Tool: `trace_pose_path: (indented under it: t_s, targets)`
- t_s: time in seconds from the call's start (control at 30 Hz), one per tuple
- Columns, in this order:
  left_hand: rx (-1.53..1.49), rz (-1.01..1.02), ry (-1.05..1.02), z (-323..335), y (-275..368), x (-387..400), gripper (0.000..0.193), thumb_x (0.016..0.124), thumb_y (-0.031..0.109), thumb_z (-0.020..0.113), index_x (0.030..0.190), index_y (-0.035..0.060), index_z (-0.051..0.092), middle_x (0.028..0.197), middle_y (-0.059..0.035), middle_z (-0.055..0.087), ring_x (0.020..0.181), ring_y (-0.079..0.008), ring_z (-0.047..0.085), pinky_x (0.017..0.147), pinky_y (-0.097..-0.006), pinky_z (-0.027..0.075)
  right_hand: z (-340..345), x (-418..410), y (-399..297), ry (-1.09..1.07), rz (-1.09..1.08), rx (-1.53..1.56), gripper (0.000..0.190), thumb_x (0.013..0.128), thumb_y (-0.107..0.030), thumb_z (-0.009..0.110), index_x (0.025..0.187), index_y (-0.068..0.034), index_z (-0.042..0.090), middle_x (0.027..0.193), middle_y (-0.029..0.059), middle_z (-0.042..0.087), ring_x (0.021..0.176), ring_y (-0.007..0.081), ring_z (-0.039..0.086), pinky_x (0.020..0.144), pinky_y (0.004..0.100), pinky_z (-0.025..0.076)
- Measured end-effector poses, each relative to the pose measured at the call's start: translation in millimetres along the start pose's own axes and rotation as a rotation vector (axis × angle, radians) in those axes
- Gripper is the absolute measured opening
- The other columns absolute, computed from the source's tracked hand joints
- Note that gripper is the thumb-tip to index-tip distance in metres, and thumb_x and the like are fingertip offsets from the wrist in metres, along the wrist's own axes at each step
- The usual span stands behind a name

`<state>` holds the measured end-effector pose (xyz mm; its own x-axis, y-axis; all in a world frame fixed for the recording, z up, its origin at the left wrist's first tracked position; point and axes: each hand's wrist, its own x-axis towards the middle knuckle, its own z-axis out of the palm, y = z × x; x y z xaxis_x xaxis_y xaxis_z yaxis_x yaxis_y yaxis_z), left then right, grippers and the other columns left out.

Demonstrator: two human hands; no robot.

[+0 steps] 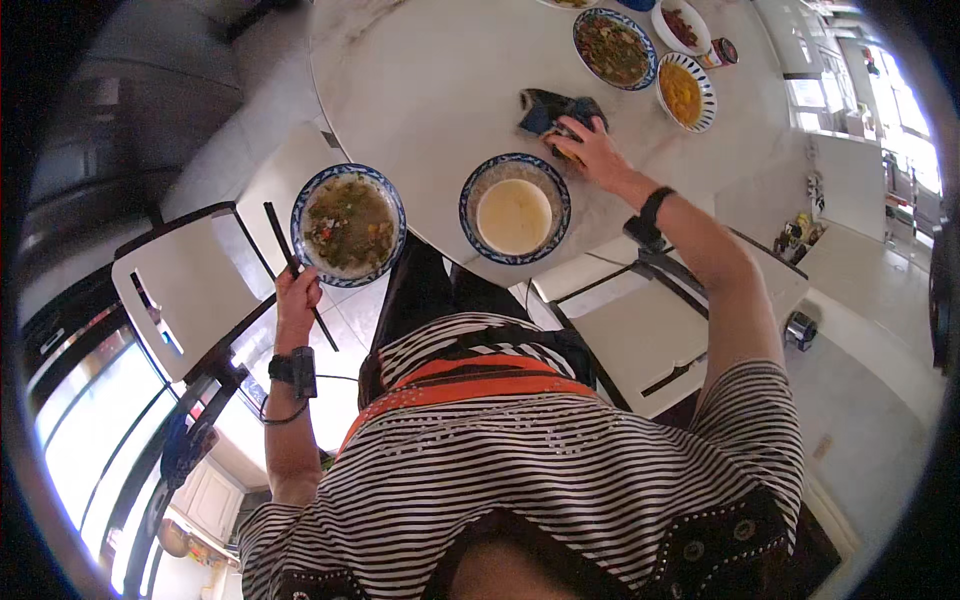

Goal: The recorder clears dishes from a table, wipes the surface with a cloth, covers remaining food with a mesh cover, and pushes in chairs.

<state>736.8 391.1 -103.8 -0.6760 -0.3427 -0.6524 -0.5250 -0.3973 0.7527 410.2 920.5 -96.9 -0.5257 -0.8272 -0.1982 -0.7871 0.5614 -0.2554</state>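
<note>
My left hand (300,294) grips the rim of a blue-patterned bowl (349,225) of brothy food with green and red bits. Dark chopsticks (281,236) are in the same hand, sticking out past both sides of it. The bowl is held off the left edge of the marble-look table (420,82). My right hand (589,150) rests on a dark, crumpled cloth (546,112) on the tabletop, its fingers over the near part of it. Between my hands, near the table's front edge, stands another blue-rimmed bowl (515,214) with a pale, creamy liquid.
Toward the far right of the table stand a patterned bowl of green food (615,49), a white bowl of dark red food (680,28), a bowl of yellow food (682,91) and a small jar (721,52). White chairs (195,281) flank me on both sides.
</note>
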Motion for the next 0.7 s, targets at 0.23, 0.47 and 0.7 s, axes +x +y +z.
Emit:
trace_pose_path:
  t_s: [0.23, 0.47, 0.7]
  targets:
    - [-0.062, -0.026, 0.056, 9, -17, -15, 0.016, 0.092, 0.002, 0.069, 0.107, 0.0041, 0.062, 0.059, 0.0068, 0.045, 0.041, -0.0048, 0.035, 0.039, -0.0243, 0.023, 2, -43, -59, 0.073, 0.174, 0.331, 0.056, 0.083, -0.011, 0.074, 0.137, -0.022, 0.061, 0.153, 0.0154, 0.044, 0.126, 0.0471, 0.047, 0.106, 0.0554, 0.043]
    - [-0.198, -0.07, -0.014, 35, -17, 8, 0.018, 0.091, -0.002, 0.069, 0.093, 0.0104, 0.056, 0.059, 0.0054, 0.047, 0.04, -0.0054, 0.035, 0.038, -0.0243, 0.024, 22, -82, -57, 0.403, 0.502, 0.139, 0.066, 0.085, -0.013, 0.077, 0.146, -0.023, 0.055, 0.159, 0.021, 0.036, 0.129, 0.0469, 0.045, 0.11, 0.0533, 0.042]
    - [-0.042, -0.031, -0.051, 34, 0, 11, 0.015, 0.091, 0.0, 0.067, 0.09, 0.009, 0.056, 0.058, 0.0056, 0.045, 0.04, -0.0051, 0.033, 0.039, -0.0247, 0.022, -45, -34, -95, -0.036, 0.439, 0.091, 0.117, 0.067, -0.015, 0.093, 0.162, -0.037, 0.027, 0.168, 0.0147, 0.02, 0.144, 0.049, 0.032, 0.116, 0.0574, 0.038]
